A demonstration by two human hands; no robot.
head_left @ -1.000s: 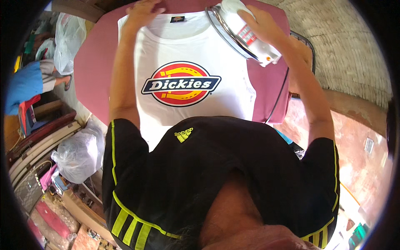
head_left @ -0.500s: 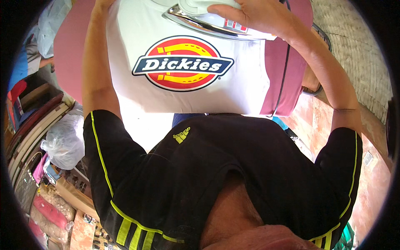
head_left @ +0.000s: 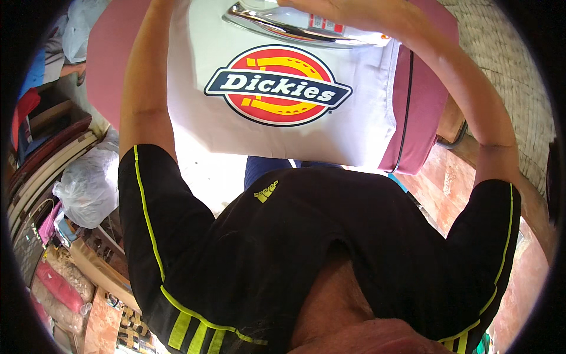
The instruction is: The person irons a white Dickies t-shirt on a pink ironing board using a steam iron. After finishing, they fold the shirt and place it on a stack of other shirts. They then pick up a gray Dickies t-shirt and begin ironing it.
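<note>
A white garment (head_left: 277, 138) lies spread over a pink padded ironing board (head_left: 112, 65), its print a red oval with a yellow horseshoe and a dark blue banner (head_left: 278, 85). Beyond the print rests a clothes iron (head_left: 277, 26) with a shiny chrome lower edge, pointing left. My right hand (head_left: 348, 13) is closed on the iron's handle from the right; the upper edge of the view cuts off most of the fingers and the handle. My left forearm reaches up along the garment's left side, with the hand itself beyond the picture.
A black cord (head_left: 407, 112) runs down over the board's right side. At the left are a tied plastic bag (head_left: 88, 189), stacked curved boards (head_left: 53, 156) and packed bundles (head_left: 59, 286). Part of another person's hand (head_left: 73, 69) shows at the upper left.
The iron and my right hand have shifted left relative to the print and farther up the view. My left hand has slipped out past the upper edge. The garment and board appear slightly tilted.
</note>
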